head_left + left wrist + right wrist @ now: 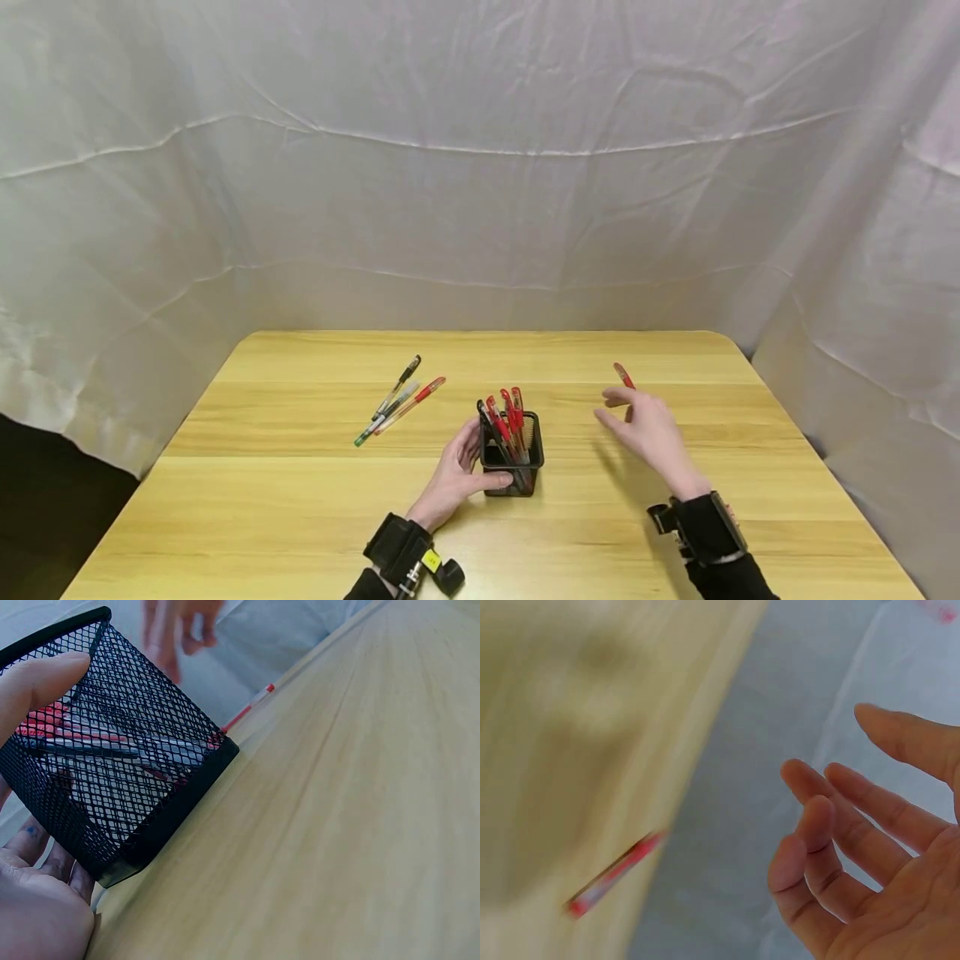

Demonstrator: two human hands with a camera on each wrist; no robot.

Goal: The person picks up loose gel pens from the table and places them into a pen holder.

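Observation:
My left hand (448, 483) grips a black mesh pen holder (525, 485), thumb across its near face and fingers at its left side. Several red-capped gel pens (517, 400) and a black one stand in the holder, leaning. In the left wrist view, the holder's mesh wall (169, 712) shows pens inside. Raised over the table to the right, my right hand (651, 427) holds nothing, its fingers loosely bent. Just beyond it, a single red pen (624, 375) lies on the table; in the right wrist view that red pen (615, 876) is apart from the fingers.
Left of the holder, a loose group of pens lies on the wooden table (300, 500): a black pen (406, 372), a red pen (429, 388) and a green-tipped pen (365, 435) among them. A pale cloth (480, 208) hangs behind the table and along its sides.

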